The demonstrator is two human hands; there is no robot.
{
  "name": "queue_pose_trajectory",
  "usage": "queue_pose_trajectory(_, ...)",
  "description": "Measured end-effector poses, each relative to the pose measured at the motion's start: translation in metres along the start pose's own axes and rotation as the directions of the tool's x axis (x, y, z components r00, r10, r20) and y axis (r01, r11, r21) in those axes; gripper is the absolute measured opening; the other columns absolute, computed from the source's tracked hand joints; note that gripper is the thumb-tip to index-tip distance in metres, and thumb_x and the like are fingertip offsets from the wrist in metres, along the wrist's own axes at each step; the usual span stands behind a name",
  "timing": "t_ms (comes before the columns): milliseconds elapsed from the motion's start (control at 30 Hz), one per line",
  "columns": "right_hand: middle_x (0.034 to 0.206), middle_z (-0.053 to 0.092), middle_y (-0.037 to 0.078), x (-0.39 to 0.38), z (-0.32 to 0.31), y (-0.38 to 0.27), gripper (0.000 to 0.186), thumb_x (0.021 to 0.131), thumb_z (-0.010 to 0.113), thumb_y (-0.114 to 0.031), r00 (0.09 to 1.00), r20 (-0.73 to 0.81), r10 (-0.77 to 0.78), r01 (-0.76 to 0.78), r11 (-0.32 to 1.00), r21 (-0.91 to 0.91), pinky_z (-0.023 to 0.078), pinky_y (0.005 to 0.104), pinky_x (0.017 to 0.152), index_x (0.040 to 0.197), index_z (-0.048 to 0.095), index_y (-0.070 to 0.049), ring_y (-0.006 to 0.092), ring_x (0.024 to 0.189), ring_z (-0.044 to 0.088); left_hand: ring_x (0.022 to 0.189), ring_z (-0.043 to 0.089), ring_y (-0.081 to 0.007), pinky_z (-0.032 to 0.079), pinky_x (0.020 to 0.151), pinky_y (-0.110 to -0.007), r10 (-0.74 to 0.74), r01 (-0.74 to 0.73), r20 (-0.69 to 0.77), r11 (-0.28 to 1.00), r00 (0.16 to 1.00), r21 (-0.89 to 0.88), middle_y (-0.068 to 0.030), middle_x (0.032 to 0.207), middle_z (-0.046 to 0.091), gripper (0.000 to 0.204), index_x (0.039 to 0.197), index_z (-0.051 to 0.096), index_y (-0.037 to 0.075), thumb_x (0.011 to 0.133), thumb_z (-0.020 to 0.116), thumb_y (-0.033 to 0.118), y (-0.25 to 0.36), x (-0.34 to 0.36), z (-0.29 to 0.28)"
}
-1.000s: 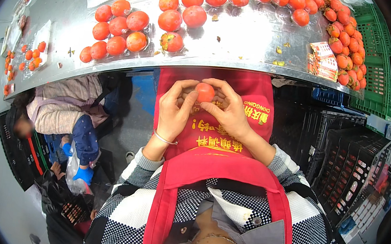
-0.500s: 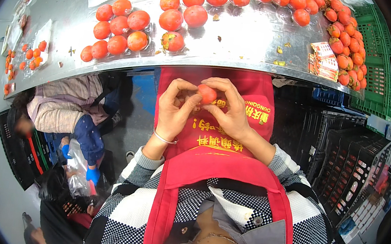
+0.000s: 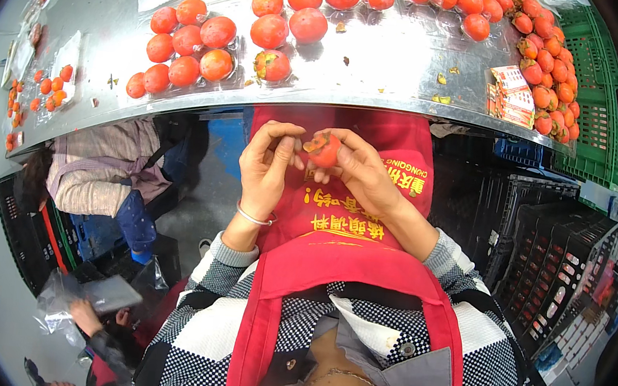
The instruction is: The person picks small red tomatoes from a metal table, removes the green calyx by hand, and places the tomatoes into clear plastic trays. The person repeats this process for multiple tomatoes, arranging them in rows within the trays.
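An orange-red persimmon [image 3: 323, 152] with its brown, leafy calyx facing up is held over the front of my red apron [image 3: 363, 247]. My right hand [image 3: 362, 170] grips the fruit between thumb and fingers. Just beside its left side is my left hand [image 3: 267, 165], thumb and fingers curled in close to the calyx. Whether something small sits between those left fingertips cannot be made out. On the metal table beyond, clear trays hold smooth persimmons [image 3: 216, 31], and one persimmon [image 3: 272, 65] at the near edge shows its calyx.
A heap of persimmons [image 3: 551, 75] lies at the table's right end, beside printed cards [image 3: 512, 97] and a green crate [image 3: 596, 109]. Black crates [image 3: 559, 265] stand at right. Calyx scraps [image 3: 441, 99] dot the metal table [image 3: 381, 58]. A co-worker [image 3: 99, 165] bends at left.
The persimmon has turned so its calyx now shows. My left hand has moved slightly left, off the fruit, while the right keeps hold. The co-worker at left has shifted; a plastic bag there has moved.
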State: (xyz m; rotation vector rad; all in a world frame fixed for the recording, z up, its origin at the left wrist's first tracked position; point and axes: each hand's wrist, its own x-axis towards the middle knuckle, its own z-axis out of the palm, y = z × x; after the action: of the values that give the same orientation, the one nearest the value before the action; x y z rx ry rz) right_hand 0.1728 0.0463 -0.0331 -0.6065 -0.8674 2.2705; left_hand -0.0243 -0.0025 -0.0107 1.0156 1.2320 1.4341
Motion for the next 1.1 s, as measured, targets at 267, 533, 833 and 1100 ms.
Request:
queue_pose_trajectory(267, 0.092, 0.071, 0.007, 0.001, -0.004, -0.001, 0.043, 0.114, 0.05, -0.042, 0.98, -0.117, 0.162, -0.148, 0.982, 0.121, 0.051, 0.0255, 0.059, 0.126, 0.062, -0.003, 0.0126, 0.067, 0.065, 0.114, 0.06, -0.0173, 0.054, 0.097, -0.03, -0.038, -0.051, 0.354, 0.969, 0.934, 0.24, -0.0117, 0.141, 0.059, 0.062, 0.146, 0.063, 0.003, 0.087, 0.083, 0.007, 0.01, 0.005, -0.003)
queue_pose_trajectory(533, 0.094, 0.071, 0.007, -0.002, 0.005, -0.007, 0.042, 0.112, 0.054, -0.04, 0.981, -0.177, 0.076, -0.101, 0.986, -0.135, 0.052, 0.0253, 0.059, 0.132, 0.057, -0.002, 0.0115, 0.067, 0.066, 0.125, 0.063, -0.0219, 0.056, 0.101, -0.034, -0.08, 0.017, 0.343, 0.983, 0.936, 0.183, -0.0124, 0.139, 0.06, 0.057, 0.143, 0.062, 0.001, 0.09, 0.082, 0.006, 0.002, 0.004, -0.001)
queue_pose_trajectory(833, 0.104, 0.075, 0.022, 0.003, 0.013, -0.004, 0.044, 0.11, 0.057, -0.038, 0.963, -0.117, -0.244, 0.069, 0.639, -0.766, 0.059, 0.0432, 0.083, 0.13, 0.06, 0.002, 0.0369, 0.099, 0.077, 0.106, 0.072, -0.0225, 0.061, 0.087, -0.032, 0.053, -0.136, 0.251, 0.935, 0.966, 0.327, -0.0135, 0.127, 0.068, 0.049, 0.13, 0.065, 0.001, 0.085, 0.084, 0.0, -0.004, -0.001, 0.009)
queue_pose_trajectory(1100, 0.084, 0.071, 0.008, -0.002, 0.006, -0.013, 0.04, 0.114, 0.049, -0.03, 0.972, -0.201, -0.125, -0.03, 0.778, -0.628, 0.054, 0.0313, 0.067, 0.139, 0.062, -0.001, 0.0163, 0.074, 0.07, 0.116, 0.07, -0.0227, 0.063, 0.097, -0.035, -0.04, 0.025, 0.179, 0.996, 0.983, 0.084, -0.0127, 0.134, 0.063, 0.049, 0.134, 0.062, -0.002, 0.089, 0.08, -0.005, -0.016, -0.008, 0.009)
